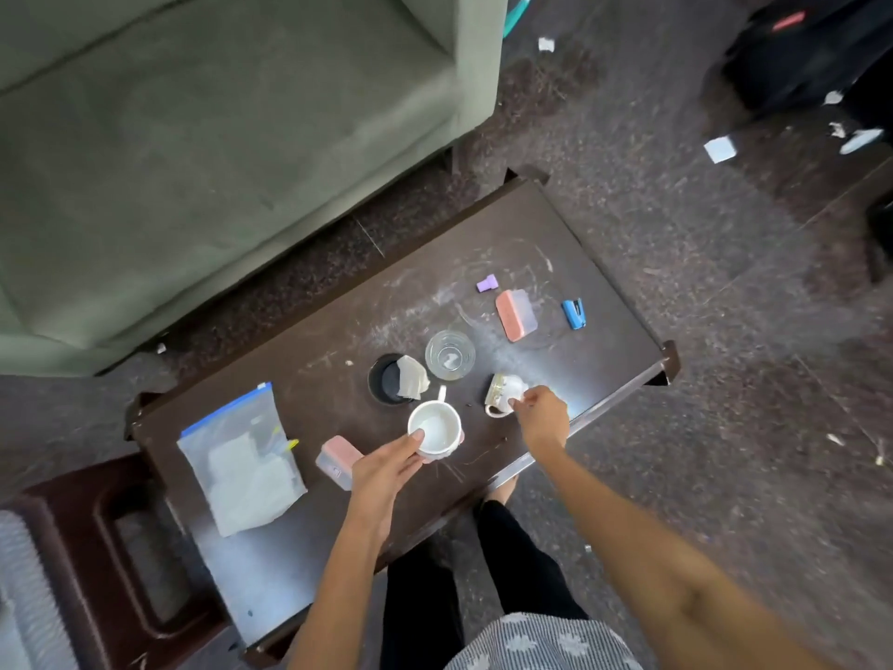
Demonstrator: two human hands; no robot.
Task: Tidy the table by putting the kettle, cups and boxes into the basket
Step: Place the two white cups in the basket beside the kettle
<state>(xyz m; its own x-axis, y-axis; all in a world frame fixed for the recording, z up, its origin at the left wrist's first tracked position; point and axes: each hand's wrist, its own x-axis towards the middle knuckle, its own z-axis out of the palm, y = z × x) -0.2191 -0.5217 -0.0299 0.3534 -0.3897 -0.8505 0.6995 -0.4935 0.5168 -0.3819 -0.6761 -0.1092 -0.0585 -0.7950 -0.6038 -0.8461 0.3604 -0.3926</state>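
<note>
A white cup is held upright at its near rim by the left hand, thumb over the lip, apparently so it can be lifted straight off the table. Just to its right, a patterned cup lies tipped on its side and is pinched by the right hand, probably for the same lift. Behind both stand a glass and a dark cup with crumpled paper in it. Two pink boxes rest untouched, well apart. No kettle or basket can be identified.
</note>
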